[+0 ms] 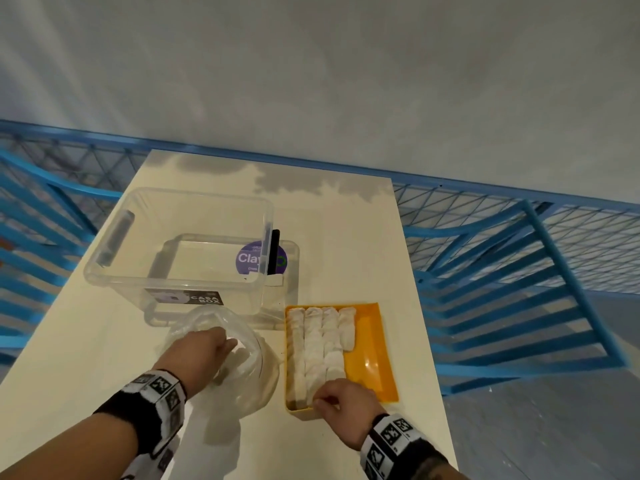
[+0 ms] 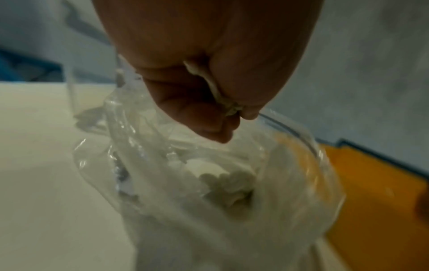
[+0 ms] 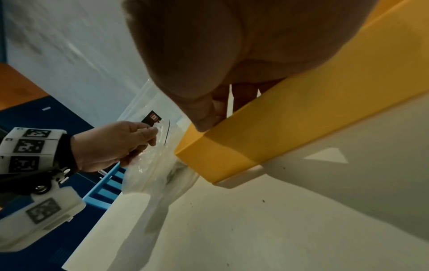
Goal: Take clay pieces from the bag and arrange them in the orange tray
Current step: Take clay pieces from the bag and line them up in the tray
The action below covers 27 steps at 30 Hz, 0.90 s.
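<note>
The orange tray (image 1: 375,344) lies on the table at the right and holds several rows of white clay pieces (image 1: 315,344). My right hand (image 1: 327,400) is at the tray's near end, fingers curled on a clay piece at the end of a row. In the right wrist view the tray wall (image 3: 290,124) hides those fingertips. Left of the tray lies the clear plastic bag (image 1: 246,372), whose rim my left hand (image 1: 225,341) pinches to hold it up. More clay pieces (image 2: 223,181) lie inside the bag (image 2: 290,192), below my left hand (image 2: 232,113).
Behind the bag stands a clear storage box (image 1: 121,271) on its lid, with a purple Clay label (image 1: 251,259) and a black item (image 1: 275,251) at its right side. Blue metal frames (image 1: 519,271) flank the cream table (image 1: 86,341).
</note>
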Tool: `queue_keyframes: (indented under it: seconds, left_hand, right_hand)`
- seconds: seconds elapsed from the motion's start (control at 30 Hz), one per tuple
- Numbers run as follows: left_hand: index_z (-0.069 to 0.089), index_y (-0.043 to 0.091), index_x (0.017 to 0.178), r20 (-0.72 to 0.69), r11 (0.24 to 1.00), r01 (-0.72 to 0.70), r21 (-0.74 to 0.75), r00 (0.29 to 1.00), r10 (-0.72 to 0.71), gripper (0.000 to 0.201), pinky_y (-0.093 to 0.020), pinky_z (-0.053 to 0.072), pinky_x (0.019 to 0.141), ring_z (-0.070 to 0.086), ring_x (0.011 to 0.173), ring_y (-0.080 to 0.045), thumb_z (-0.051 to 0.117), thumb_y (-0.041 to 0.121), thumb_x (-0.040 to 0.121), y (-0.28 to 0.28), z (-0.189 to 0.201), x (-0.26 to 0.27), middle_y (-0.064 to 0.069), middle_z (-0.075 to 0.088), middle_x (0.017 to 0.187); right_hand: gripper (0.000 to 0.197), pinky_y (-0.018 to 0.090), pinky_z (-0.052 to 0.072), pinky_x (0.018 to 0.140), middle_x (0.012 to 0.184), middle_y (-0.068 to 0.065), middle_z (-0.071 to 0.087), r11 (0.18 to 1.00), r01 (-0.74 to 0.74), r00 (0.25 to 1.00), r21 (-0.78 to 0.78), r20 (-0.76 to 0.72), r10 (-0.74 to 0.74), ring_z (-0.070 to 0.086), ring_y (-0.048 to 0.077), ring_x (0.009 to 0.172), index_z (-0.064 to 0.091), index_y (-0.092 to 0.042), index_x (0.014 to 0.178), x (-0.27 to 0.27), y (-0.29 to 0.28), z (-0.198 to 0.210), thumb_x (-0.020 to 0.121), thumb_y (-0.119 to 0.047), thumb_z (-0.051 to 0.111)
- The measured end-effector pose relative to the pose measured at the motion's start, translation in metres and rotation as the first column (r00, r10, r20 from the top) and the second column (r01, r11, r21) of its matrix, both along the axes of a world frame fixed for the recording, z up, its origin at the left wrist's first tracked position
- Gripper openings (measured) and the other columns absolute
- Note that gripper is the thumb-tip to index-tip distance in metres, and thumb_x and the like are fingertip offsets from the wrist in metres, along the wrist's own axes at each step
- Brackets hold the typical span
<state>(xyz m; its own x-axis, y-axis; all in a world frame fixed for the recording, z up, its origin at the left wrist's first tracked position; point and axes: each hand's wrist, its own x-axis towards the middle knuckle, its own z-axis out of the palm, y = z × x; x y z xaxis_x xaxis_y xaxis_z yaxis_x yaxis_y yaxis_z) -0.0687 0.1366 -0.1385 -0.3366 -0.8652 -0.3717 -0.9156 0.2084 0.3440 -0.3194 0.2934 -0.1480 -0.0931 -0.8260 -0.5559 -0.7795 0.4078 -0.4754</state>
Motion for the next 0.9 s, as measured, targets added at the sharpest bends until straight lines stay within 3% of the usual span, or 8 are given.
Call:
queue_keyframes:
  seconds: [0.17,0.3,0.4,0.47,0.57,0.63,0.73,0.9]
  left_hand:
    - [0.064,0.016,0.076,-0.387,0.917,-0.297,0.267,0.839,0.384,0.039,-0.029,0.042,0.052,0.052,0.042,-0.016,0.051,0.046,0.097,0.002,0.029,-0.001,0.005,0.061,0.055]
    - [0.067,0.018,0.084,-0.601,0.849,-0.149,0.507,0.645,0.472,0.021,-0.024,0.032,0.044,0.042,0.046,-0.014,0.057,0.033,0.097,0.011,0.060,-0.030,-0.002,0.058,0.065]
    - [0.062,0.021,0.096,-0.633,0.880,-0.005,0.475,0.693,0.346,0.006,-0.023,0.036,0.043,0.044,0.047,-0.011,0.061,0.027,0.095,0.016,0.075,-0.061,-0.002,0.064,0.071]
    - [0.055,0.025,0.102,-0.640,0.904,0.065,0.423,0.728,0.247,0.015,-0.024,0.041,0.045,0.050,0.050,-0.009,0.066,0.026,0.092,0.019,0.079,-0.081,-0.002,0.066,0.071]
    - [0.048,0.026,0.109,-0.628,0.928,0.169,0.331,0.774,0.083,0.032,-0.033,0.057,0.061,0.066,0.063,-0.009,0.068,0.021,0.084,0.019,0.084,-0.100,-0.003,0.071,0.074]
    - [0.047,0.026,0.110,-0.599,0.936,0.206,0.285,0.801,0.006,0.036,-0.036,0.058,0.073,0.068,0.069,-0.010,0.067,0.017,0.081,0.016,0.085,-0.106,-0.003,0.073,0.076]
    - [0.052,0.029,0.099,-0.572,0.944,0.204,0.259,0.820,-0.021,0.037,-0.025,0.052,0.062,0.063,0.065,-0.004,0.080,0.031,0.075,0.013,0.085,-0.111,0.003,0.072,0.076]
    - [0.065,0.017,0.098,-0.668,0.904,0.115,0.412,0.713,0.213,0.019,-0.022,0.040,0.046,0.050,0.052,-0.010,0.074,0.028,0.086,0.009,0.090,-0.116,-0.003,0.075,0.078]
  right_hand:
    - [0.016,0.023,0.051,0.091,0.092,-0.019,0.066,0.995,0.099,0.981,-0.014,0.171,-0.095,0.063,0.003,0.095,0.058,-0.048,0.076,-0.005,-0.007,0.006,0.088,-0.038,0.061]
    - [0.018,0.010,0.045,0.076,0.084,-0.020,0.063,0.978,0.135,0.955,-0.157,0.285,-0.086,0.059,-0.004,0.081,0.057,-0.050,0.084,-0.005,-0.024,0.036,0.092,-0.035,0.060]
    - [0.007,0.018,0.050,0.076,0.089,-0.013,0.068,0.916,0.287,0.892,-0.281,0.426,-0.149,0.063,0.004,0.081,0.063,-0.043,0.094,-0.002,-0.044,0.064,0.091,-0.037,0.062]
    - [0.018,0.034,0.055,0.081,0.097,-0.010,0.070,0.868,0.393,0.831,-0.305,0.522,-0.193,0.065,0.020,0.083,0.065,-0.038,0.102,-0.001,-0.056,0.078,0.085,-0.043,0.065]
    - [0.030,0.043,0.056,0.077,0.094,-0.002,0.071,0.864,0.432,0.768,-0.260,0.609,-0.201,0.070,0.021,0.074,0.067,-0.031,0.103,-0.003,-0.066,0.091,0.077,-0.045,0.070]
    - [0.023,0.042,0.057,0.076,0.087,0.001,0.073,0.876,0.400,0.802,-0.271,0.566,-0.191,0.071,0.020,0.074,0.070,-0.028,0.092,-0.007,-0.068,0.095,0.077,-0.045,0.070]
    - [0.011,0.031,0.053,0.068,0.074,-0.006,0.071,0.873,0.393,0.829,-0.290,0.522,-0.200,0.065,0.006,0.067,0.071,-0.022,0.083,-0.014,-0.068,0.096,0.088,-0.031,0.067]
    - [0.015,0.028,0.050,0.057,0.078,-0.001,0.073,0.751,0.632,0.635,-0.190,0.683,-0.361,0.066,0.011,0.064,0.066,-0.006,0.092,-0.024,-0.067,0.094,0.096,-0.019,0.060]
